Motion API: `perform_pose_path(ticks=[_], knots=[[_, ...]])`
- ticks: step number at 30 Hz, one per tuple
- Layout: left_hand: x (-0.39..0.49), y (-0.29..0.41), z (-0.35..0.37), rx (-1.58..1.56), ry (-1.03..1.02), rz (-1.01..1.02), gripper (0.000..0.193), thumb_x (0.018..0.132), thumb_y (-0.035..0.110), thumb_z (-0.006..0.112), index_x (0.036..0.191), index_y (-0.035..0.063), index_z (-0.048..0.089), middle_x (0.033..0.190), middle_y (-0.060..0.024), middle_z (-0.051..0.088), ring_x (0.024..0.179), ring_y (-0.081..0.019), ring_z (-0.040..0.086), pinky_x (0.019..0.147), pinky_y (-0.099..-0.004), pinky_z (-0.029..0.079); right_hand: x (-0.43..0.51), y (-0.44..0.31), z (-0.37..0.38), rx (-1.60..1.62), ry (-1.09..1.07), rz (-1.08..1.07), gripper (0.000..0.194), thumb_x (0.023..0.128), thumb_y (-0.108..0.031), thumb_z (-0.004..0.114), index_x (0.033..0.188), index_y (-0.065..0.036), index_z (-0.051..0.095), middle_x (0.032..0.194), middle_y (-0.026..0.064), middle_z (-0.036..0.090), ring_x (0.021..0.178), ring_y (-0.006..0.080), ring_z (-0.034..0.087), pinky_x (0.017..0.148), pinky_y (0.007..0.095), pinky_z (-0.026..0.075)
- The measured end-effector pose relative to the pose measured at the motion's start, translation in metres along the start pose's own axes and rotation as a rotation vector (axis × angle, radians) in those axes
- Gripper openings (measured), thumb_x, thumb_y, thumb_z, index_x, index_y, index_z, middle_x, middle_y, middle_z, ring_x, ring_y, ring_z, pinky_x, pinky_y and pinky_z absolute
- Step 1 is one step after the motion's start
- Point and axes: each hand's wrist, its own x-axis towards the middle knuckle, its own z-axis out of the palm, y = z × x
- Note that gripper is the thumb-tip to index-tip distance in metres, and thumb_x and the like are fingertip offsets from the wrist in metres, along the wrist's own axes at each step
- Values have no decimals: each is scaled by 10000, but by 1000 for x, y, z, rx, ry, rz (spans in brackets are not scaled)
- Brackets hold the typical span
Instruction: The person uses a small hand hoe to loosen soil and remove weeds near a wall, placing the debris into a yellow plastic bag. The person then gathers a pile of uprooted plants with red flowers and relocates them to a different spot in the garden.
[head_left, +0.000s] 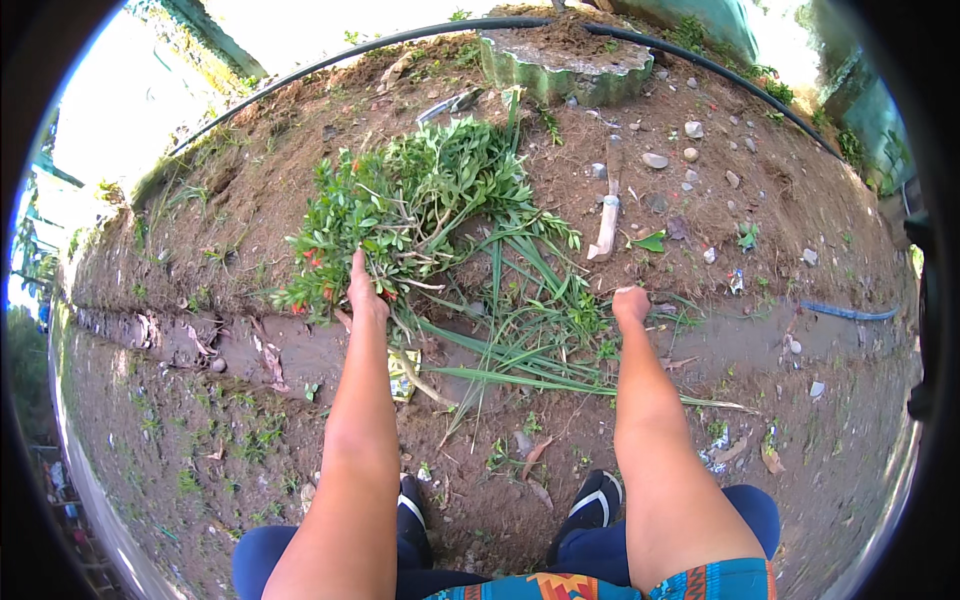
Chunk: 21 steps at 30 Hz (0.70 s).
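My left hand (367, 292) touches the near left side of a heap of cut leafy branches (420, 195), which bears red-orange flowers. One finger points up along the leaves; the other fingers are partly hidden by foliage. Loose long green grass blades (517, 330) lie between my hands on the soil, below the branches. At their right edge is my right hand (631, 304), with curled fingers and nothing visible sticking out of it; its palm is hidden. Beyond it, a machete (606, 217) lies on the ground, its pale handle towards me and its dark blade pointing away.
A shallow muddy channel (720, 341) crosses the ground before my feet. A yellow wrapper (402, 375) lies near the left forearm. Farther off are a round concrete block (566, 71), a black hose (360, 49) and scattered stones (655, 160). A blue strip (847, 310) lies at right.
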Motion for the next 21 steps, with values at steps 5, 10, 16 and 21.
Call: perform_pose_path(ticks=[5, 10, 16, 21], knots=[[5, -20, -11, 14, 170, -121, 587, 769, 472, 665, 1155, 46, 542, 1060, -81, 620, 859, -266, 624, 732, -482, 522, -18, 9, 33, -303, -268, -166, 284, 723, -228, 650, 943, -48, 661, 1006, 208, 632, 933, 375, 603, 856, 411, 480], [3, -26, -13, 36, 222, -92, 647, 720, 368, 750, 1153, -50, 515, 1033, -115, 613, 803, -238, 621, 697, -408, 528, -21, -51, 6, -121, -853, -255, 279, 774, -276, 606, 982, -91, 586, 995, 109, 651, 863, 255, 621, 737, 388, 484], [8, -35, -17, 43, 234, -79, 504, 758, 398, 713, 1074, 32, 567, 935, -81, 636, 722, -232, 627, 632, -412, 539, -4, -135, -47, 514, -847, -273, 121, 826, -203, 531, 903, -111, 513, 860, 32, 647, 773, 120, 596, 640, 325, 473], [8, -38, -19, 61, 205, -76, 684, 710, 327, 762, 1187, -78, 486, 1173, -122, 556, 990, -224, 555, 860, -362, 459, -4, -155, -7, -9, 41, -663, 421, 760, -128, 608, 1165, -54, 522, 1044, 169, 611, 992, 321, 583, 863, 384, 459]])
